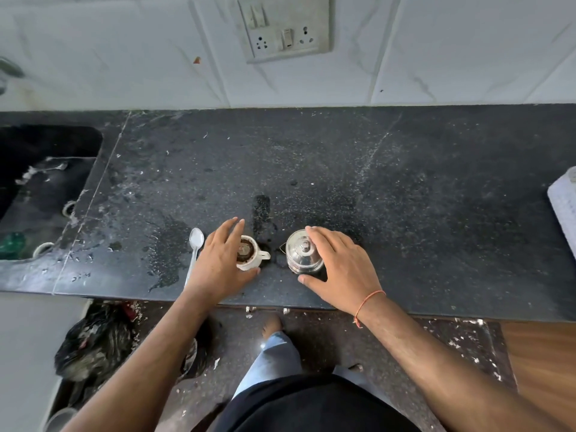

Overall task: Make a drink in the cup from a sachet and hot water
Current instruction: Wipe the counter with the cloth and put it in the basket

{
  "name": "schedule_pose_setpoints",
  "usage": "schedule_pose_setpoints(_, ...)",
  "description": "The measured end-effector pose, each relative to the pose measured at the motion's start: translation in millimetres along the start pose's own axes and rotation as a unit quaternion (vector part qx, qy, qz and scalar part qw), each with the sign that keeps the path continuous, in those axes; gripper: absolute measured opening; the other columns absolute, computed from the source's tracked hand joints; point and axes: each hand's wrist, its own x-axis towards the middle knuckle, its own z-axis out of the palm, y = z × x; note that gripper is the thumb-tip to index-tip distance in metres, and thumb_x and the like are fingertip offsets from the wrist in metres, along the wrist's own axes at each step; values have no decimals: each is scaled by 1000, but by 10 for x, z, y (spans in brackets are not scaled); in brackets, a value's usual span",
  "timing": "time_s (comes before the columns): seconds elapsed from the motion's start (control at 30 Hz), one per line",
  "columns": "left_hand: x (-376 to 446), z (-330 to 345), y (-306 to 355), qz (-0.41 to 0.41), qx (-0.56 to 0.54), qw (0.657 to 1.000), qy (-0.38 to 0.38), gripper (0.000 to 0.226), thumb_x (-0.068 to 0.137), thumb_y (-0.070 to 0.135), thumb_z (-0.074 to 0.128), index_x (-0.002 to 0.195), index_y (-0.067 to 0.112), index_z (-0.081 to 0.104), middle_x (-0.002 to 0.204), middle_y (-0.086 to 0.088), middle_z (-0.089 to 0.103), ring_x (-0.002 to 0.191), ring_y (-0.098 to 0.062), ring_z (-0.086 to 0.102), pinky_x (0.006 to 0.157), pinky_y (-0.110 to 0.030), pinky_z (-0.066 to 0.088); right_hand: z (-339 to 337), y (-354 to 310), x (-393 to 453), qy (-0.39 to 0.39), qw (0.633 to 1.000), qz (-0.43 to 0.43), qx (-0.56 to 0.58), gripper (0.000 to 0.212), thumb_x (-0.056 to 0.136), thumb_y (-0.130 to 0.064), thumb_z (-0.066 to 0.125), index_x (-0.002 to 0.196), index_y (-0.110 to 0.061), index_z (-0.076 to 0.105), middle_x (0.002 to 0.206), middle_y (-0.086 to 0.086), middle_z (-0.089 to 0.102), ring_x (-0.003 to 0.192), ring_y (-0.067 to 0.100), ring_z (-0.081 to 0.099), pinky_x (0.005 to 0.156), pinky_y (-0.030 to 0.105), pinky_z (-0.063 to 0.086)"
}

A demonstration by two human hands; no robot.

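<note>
Standing at the near edge of the dark tabletop (405,182), the person reaches both forearms forward, and the two hands sit apart, each over its own vessel. Nearest, the left hand (218,263) cups the left side of the small white cup (249,255), its thumb at the cup's near wall and its fingers straight and spread past the far rim; the fingers do not curl round it, so this reads as a steadying touch that keeps the cup from sliding. Brown, wet-looking contents show inside, which suggests the powder is already in and some liquid with it, and the cup's handle points right, toward the kettle side. Beside it, the right hand (339,266) arches over the small steel pot (304,255) with its knobbed lid, thumb low at the pot's near side and fingers draped over the top right, loosely relaxed, not clamped. I judge it is either about to lift the pot or has just set it down; which, I cannot tell. A spoon (194,251) lies just left of the cup, bowl pointing away, likely kept ready for stirring. Farther off, wet patches mark the stone, a sink (46,182) sits at the left, and a switch plate (283,29) hangs on the tiled wall.
</note>
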Motion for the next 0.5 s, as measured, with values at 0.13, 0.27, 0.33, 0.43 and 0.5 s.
schedule_pose_setpoints(0.13, 90, -60, -154, 11, -26, 999, -27, 101, 79, 38, 97, 162, 7, 47, 159, -14, 53, 146, -38, 51, 124, -48, 39, 58, -20, 111, 4, 1000, 23, 0, 106, 80, -68, 78, 166, -31, 28, 162, -8, 44, 142, 22, 48, 101, 48, 57)
schedule_pose_setpoints(0.27, 142, -67, -215, 27, -52, 998, -25, 88, 77, 36, 98, 151, 9, 60, 139, -11, 68, 129, -36, 64, 113, -45, 47, 103, -6, 142, 23, 999, 24, 14, 102, 81, -64, 81, 164, -29, 33, 153, -6, 53, 132, 24, 55, 99, 44, 59)
schedule_pose_setpoints(0.33, 148, -54, -232, 35, -70, 997, -12, 79, 76, 34, 98, 144, 9, 67, 129, -9, 73, 121, -34, 68, 108, -43, 50, 112, -9, 147, 30, 999, 30, 16, 99, 82, -65, 79, 163, -31, 34, 151, -8, 53, 130, 21, 56, 100, 40, 58)
schedule_pose_setpoints(0.43, 154, -40, -250, 44, -82, 996, 2, 73, 74, 33, 98, 138, 10, 71, 123, -7, 75, 115, -31, 71, 104, -40, 53, 135, -16, 141, 32, 999, 32, 28, 96, 83, -63, 80, 162, -34, 34, 151, -12, 50, 128, 17, 57, 97, 33, 57)
schedule_pose_setpoints(0.5, 164, -37, -255, 49, -89, 995, 7, 69, 73, 33, 98, 134, 11, 73, 120, -6, 76, 112, -29, 71, 100, -35, 52, 146, -25, 138, 28, 998, 36, 48, 94, 83, -59, 81, 162, -36, 35, 151, -15, 47, 129, 15, 58, 93, 32, 58)
